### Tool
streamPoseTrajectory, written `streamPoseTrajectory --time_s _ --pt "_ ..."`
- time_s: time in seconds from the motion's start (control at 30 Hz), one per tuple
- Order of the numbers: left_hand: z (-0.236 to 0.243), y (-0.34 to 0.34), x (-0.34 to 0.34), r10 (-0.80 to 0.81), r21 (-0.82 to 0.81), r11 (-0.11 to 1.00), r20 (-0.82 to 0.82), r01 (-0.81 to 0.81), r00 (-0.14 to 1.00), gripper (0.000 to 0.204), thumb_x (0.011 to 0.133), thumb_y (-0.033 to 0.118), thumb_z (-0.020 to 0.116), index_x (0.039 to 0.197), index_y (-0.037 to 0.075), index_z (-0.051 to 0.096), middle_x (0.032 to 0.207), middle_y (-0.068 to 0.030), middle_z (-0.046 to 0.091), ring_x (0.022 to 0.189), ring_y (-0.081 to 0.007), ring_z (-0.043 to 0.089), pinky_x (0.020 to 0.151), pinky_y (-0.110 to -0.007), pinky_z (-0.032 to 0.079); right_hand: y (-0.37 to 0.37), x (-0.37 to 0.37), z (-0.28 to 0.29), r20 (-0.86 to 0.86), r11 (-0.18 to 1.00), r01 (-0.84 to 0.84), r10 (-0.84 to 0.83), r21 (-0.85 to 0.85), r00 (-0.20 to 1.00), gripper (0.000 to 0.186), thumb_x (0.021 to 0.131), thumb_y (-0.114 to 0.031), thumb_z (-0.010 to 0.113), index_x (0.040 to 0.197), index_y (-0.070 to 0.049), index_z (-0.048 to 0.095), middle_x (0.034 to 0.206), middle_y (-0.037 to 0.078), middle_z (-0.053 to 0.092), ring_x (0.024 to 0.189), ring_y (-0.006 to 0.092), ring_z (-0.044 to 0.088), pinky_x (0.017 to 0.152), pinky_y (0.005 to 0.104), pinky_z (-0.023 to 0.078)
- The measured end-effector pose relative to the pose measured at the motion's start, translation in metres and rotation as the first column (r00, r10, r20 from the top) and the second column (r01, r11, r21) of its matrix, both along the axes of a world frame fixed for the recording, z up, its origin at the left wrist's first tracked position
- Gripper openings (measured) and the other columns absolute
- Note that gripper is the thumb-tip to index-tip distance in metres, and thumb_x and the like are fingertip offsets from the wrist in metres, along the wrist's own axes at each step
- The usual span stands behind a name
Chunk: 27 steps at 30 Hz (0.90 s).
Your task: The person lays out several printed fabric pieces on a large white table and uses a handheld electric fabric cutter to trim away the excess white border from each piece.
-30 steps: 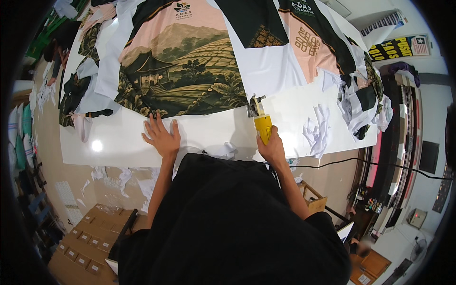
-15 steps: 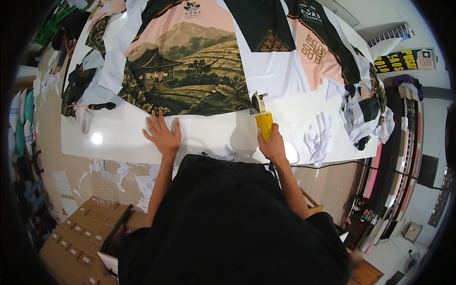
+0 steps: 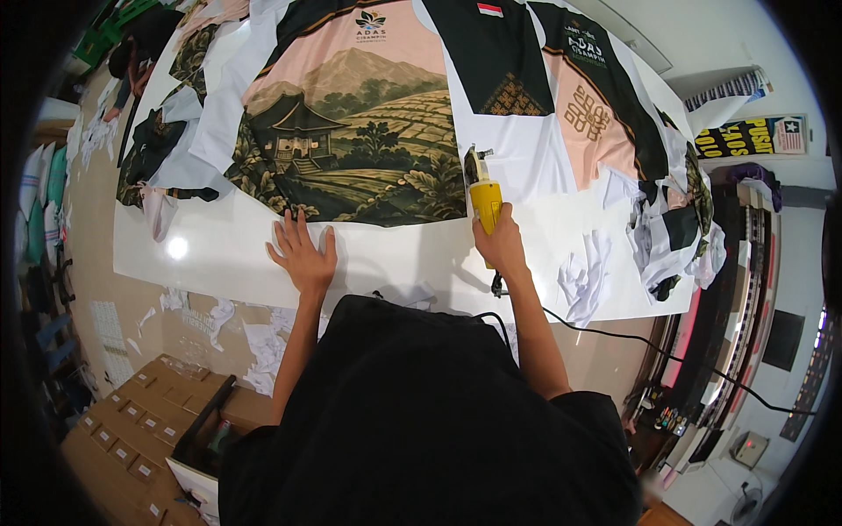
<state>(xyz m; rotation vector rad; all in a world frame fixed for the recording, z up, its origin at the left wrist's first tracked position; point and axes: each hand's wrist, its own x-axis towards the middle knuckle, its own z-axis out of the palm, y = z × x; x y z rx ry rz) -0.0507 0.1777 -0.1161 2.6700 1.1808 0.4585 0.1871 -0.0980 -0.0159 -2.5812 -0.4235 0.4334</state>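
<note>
A printed shirt panel [image 3: 360,131], pink at the top with a dark green and gold landscape, lies flat on the white table [image 3: 219,250]. My left hand [image 3: 304,254] rests with spread fingers on the table, its fingertips at the panel's lower edge. In my right hand [image 3: 500,237] is a yellow handheld electric cloth cutter [image 3: 485,200], gripped around its body. The cutter's metal head stands at the panel's right edge, over white cloth. A dark green panel piece [image 3: 500,66] lies beyond the cutter.
Another pink and green panel [image 3: 592,105] lies to the right. Cloth scraps [image 3: 675,237] heap at the table's right end, more cloth [image 3: 162,158] at the left. A black cord [image 3: 631,337] trails off right. Cardboard boxes [image 3: 123,430] stand lower left. Another person [image 3: 132,66] is far left.
The cutter in my right hand has moved away from me along the panel's right edge, up from its lower corner. My left hand stays almost where it was. The view has shifted slightly.
</note>
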Motion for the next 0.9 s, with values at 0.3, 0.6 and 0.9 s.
streamPoseTrajectory --time_s 0.3,0.6,0.9 --pt "0.003 0.000 0.001 0.012 -0.013 1.000 -0.027 -0.013 1.000 0.071 0.098 0.050 0.057 0.154 0.007 0.045 0.165 -0.0135 0.035 0.154 -0.0407 0.025 0.121 -0.066 0.007 0.037 0.049 -0.006 0.030 0.997 -0.030 0.028 0.074 0.999 0.047 0.092 -0.028 0.068 0.112 0.005 0.040 0.086 0.040 0.066 0.080 0.0570 0.067 0.070 0.0588 0.055" --pt "0.007 0.000 0.003 0.035 -0.050 0.998 -0.079 -0.039 0.996 0.071 0.097 0.048 0.058 0.155 0.009 0.044 0.167 -0.0121 0.032 0.156 -0.0372 0.021 0.122 -0.064 0.005 0.073 0.098 -0.008 0.057 0.996 -0.058 0.054 0.070 0.997 0.051 0.091 -0.032 0.067 0.112 0.006 0.041 0.091 0.041 0.067 0.085 0.0566 0.068 0.073 0.0578 0.057" --pt "0.009 0.001 0.005 0.047 -0.066 0.996 -0.121 -0.055 0.991 0.072 0.096 0.048 0.061 0.155 0.010 0.043 0.168 -0.0102 0.031 0.157 -0.0354 0.019 0.123 -0.064 0.005 0.114 0.152 -0.009 0.086 0.994 -0.092 0.087 0.062 0.992 0.055 0.090 -0.034 0.070 0.113 0.007 0.042 0.093 0.041 0.067 0.087 0.0572 0.068 0.075 0.0578 0.057"
